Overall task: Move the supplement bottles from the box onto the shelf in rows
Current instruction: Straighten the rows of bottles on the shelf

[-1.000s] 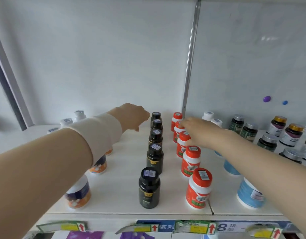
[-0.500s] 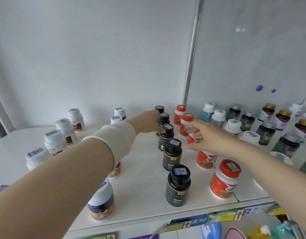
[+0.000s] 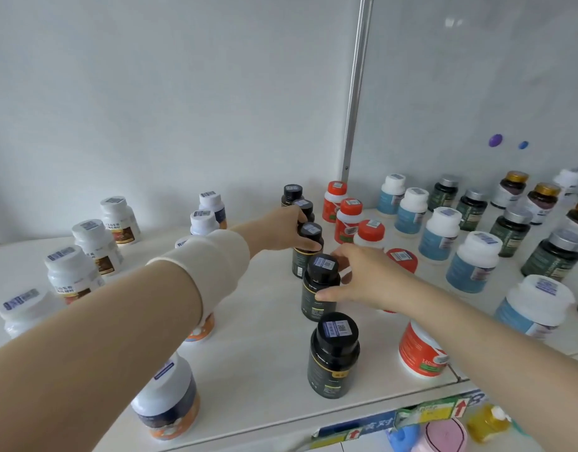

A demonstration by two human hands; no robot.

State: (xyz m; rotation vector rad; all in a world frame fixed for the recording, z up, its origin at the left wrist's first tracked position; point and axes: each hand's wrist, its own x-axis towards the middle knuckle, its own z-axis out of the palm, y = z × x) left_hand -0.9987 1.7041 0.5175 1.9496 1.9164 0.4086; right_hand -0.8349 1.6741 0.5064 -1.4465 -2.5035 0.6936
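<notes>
A row of black supplement bottles runs front to back down the middle of the white shelf (image 3: 255, 321). My left hand (image 3: 281, 230) grips the third black bottle (image 3: 308, 252) near its cap. My right hand (image 3: 356, 275) is wrapped around the second black bottle (image 3: 320, 288), thumb in front, fingers behind. The front black bottle (image 3: 333, 353) stands free. A row of red-capped bottles (image 3: 347, 220) stands just right of the black row, partly hidden by my right arm. No box is in view.
White bottles (image 3: 95, 246) line the left side, blue-labelled white bottles (image 3: 473, 262) and dark green bottles (image 3: 553, 256) the right. An orange-based jar (image 3: 167, 406) stands at the front left. A metal upright (image 3: 356, 86) divides the back wall. Price tags line the shelf's front edge (image 3: 395, 425).
My right hand left the red-capped row and closed on the second black bottle. My left hand drew back from the rear bottles onto the third black bottle. The view shifted left and down.
</notes>
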